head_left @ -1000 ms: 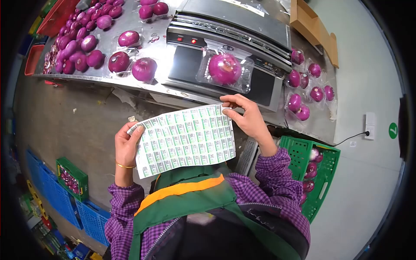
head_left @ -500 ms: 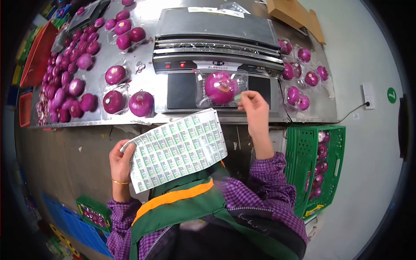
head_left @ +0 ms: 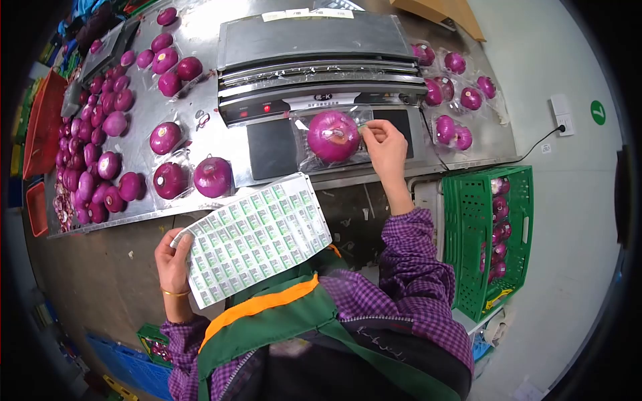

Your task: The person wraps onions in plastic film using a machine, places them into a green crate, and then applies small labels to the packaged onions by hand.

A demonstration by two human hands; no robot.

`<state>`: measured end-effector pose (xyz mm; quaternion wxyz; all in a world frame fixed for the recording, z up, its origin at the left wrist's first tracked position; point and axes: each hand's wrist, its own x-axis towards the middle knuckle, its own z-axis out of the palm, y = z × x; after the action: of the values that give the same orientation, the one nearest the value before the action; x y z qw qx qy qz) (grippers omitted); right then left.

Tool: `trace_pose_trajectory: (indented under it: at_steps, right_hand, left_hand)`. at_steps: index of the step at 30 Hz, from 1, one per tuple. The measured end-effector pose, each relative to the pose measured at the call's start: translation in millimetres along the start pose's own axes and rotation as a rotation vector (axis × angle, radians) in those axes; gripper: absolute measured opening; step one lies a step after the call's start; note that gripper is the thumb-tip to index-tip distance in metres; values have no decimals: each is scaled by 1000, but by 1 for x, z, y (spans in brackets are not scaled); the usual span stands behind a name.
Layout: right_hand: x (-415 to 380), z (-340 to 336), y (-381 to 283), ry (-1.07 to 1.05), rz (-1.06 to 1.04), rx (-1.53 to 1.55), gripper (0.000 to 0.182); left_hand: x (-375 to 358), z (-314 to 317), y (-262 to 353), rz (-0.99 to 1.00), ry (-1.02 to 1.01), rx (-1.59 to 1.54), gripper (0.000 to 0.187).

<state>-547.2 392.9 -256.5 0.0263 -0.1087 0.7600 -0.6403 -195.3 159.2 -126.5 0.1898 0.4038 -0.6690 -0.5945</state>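
Observation:
My left hand point(head_left: 174, 264) grips the left edge of a white sheet of labels point(head_left: 257, 240), printed in rows of small green-and-white stickers and tilted below the table edge. With fingertips pinched on a small label, my right hand point(head_left: 386, 148) is at the right side of a wrapped red onion point(head_left: 333, 136). That onion sits in clear film on the front plate of a film wrapping machine point(head_left: 314, 73), whose red light is lit. The label is mostly hidden by my fingers.
Loose red onions point(head_left: 110, 166) heap on the steel table's left, with several wrapped ones point(head_left: 212, 176) nearer the machine. More wrapped onions point(head_left: 471, 99) lie to the right. Green crates point(head_left: 468, 247) stand below at right, beside the wall. A red bin point(head_left: 44, 127) is at far left.
My right hand has brought the small label up to the wrapped onion's right side. The view has shifted slightly; my left hand still holds the sheet.

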Motion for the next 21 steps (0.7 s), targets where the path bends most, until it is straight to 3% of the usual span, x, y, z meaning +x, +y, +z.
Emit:
trace_pose_trajectory:
  at_steps: [2, 4, 7, 8, 10, 11, 15, 17, 21]
  right_hand:
    - [-5, -2, -15, 118, -235, -246, 15]
    - [-5, -10, -4, 79, -491, -476, 18]
    - [-11, -18, -3, 105, -591, -701, 20]
    - [-18, -18, -18, 89, -599, -692, 20]
    - [-36, -14, -55, -82, -422, -210, 19]
    - [-44, -11, -67, -278, -340, -86, 18]
    - [-64, 20, -93, -812, -445, -91, 21]
    - [-72, 24, -92, -861, -437, -111, 18]
    - [-89, 26, -94, -1048, -176, -22, 13]
  left_hand:
    - [-2, 4, 10, -26, -1, 32, 12]
    - [-1, 4, 15, -38, -9, 113, 12]
    - [2, 3, 18, -60, -44, 78, 10]
    - [1, 5, 20, -45, -61, 60, 10]
    - [2, 5, 21, -23, -94, 31, 11]
    - [3, 5, 21, -29, -91, 32, 11]
    - [9, 2, 29, -36, -153, 57, 11]
    - [8, 1, 28, -30, -168, 57, 11]
    - [7, -13, 18, -54, -178, 59, 11]
